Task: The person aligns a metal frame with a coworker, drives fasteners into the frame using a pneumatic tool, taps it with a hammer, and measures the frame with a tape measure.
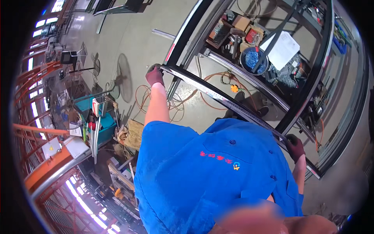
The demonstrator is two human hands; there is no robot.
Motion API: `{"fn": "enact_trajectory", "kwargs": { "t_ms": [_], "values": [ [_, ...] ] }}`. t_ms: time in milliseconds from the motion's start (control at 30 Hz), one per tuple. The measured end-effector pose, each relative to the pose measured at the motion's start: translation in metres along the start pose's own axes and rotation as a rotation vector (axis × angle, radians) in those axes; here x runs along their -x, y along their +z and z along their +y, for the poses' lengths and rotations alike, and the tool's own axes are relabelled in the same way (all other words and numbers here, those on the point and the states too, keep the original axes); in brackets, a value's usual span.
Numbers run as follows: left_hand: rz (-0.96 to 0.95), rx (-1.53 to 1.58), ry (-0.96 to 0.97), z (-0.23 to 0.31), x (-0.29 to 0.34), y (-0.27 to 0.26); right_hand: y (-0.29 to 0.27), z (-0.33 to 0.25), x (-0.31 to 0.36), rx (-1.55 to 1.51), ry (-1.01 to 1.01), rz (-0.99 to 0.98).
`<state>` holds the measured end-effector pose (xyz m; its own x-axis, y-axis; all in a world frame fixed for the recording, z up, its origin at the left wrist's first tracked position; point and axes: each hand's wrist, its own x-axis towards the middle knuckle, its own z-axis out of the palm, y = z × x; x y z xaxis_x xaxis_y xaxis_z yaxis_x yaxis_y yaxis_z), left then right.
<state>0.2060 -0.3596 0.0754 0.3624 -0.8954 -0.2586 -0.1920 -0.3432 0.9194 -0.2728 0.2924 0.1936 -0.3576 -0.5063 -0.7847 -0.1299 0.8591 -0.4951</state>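
Note:
A large black metal frame (230, 102) lies in front of me, its near bar running from upper left to lower right. Along this bar goes a narrow pale strip with small marks; I cannot tell whether it is film or a measuring tape. My left hand (156, 75), in a dark red glove, is closed at the bar's left end, by the corner. Further right, my right hand (295, 147), gloved alike, is closed at the same bar near a crossing side bar (302, 105). Its fingertips are partly hidden.
Beyond the bar, a shelf holds a bowl of blue screws (252, 58), white paper (281, 50) and boxes of hardware. Orange hoses (179, 99) coil on the floor. To the left stand a fan (124, 77) and a teal bin (105, 130).

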Motion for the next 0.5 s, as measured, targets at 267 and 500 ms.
{"fn": "enact_trajectory", "kwargs": {
  "t_ms": [267, 500],
  "values": [
    [-0.287, -0.714, 0.313, -0.047, -0.081, -0.025, 0.018, 0.016, 0.005, 0.210, 0.145, 0.072],
    [0.041, -0.749, 0.226, -0.010, 0.028, 0.029, 0.015, 0.029, 0.037, 0.198, 0.255, 0.123]
  ]
}}
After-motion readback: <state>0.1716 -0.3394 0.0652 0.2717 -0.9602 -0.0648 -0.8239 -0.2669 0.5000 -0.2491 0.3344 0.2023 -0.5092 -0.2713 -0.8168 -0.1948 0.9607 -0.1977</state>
